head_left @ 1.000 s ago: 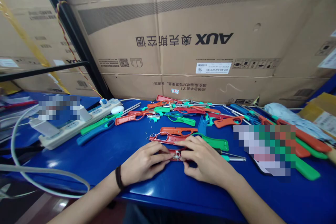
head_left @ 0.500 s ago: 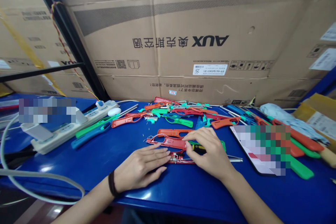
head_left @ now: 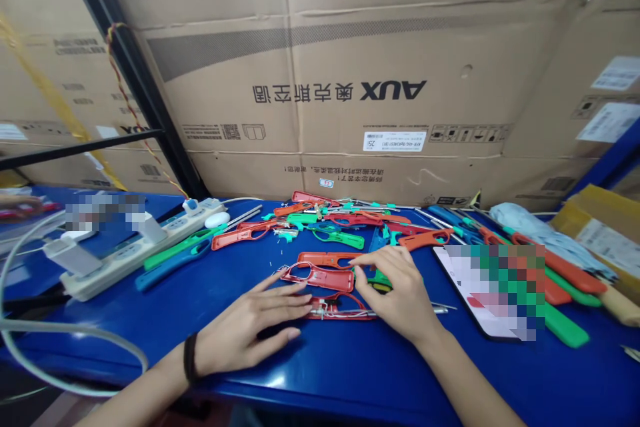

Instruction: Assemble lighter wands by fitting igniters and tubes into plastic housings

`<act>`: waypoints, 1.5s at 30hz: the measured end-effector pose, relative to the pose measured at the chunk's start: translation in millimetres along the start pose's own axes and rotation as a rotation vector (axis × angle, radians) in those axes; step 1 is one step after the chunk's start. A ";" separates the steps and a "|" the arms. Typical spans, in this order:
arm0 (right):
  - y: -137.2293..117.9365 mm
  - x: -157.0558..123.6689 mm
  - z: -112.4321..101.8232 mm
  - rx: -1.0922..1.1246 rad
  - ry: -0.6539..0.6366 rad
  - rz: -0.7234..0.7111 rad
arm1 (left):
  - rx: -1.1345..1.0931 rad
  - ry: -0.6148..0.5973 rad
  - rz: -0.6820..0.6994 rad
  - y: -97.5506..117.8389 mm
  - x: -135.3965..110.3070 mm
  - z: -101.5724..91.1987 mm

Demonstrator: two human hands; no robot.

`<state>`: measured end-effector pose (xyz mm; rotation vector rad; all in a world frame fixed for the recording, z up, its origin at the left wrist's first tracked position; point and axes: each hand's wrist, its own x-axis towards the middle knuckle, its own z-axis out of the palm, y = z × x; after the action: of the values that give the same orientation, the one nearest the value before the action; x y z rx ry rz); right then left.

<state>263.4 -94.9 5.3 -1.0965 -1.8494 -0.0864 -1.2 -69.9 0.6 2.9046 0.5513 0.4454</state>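
Head view: the red shell lies on the blue table, open side up, in front of the person, its white wire exposed; its right part passes out of sight at the right hand. A second before, both hands were pinched together over it. Since then they have parted, and more of the interior shows.

Left hand: released, fingers extended and spread, fingertips at the shell's left end; firm contact cannot be confirmed. It has shifted left over the last half second.

Right hand: thumb and forefinger bent, near the right end of the red cover. Whether it grasps anything cannot be told. A screwdriver shows partly beside it.

Beyond the cover lies an orange half; a phone rests to the right.

Assessment: close two-handed work on the shell appears paused, with the shell left unclosed.
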 end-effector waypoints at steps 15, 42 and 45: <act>10.9 2.7 -7.6 -0.070 0.220 0.109 | 0.400 -0.025 0.118 -30.7 48.6 -9.5; 9.4 -60.3 -20.8 -0.049 -0.446 0.152 | -0.166 0.040 -0.739 -42.4 -56.4 -61.9; 11.7 -62.9 -20.6 -0.044 -0.412 0.115 | -0.002 0.123 -0.715 -43.1 -68.5 -42.0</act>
<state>295.1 -138.3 -35.0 -1.3234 -2.1473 0.1789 -89.7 -52.2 13.7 2.4427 1.5117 0.5006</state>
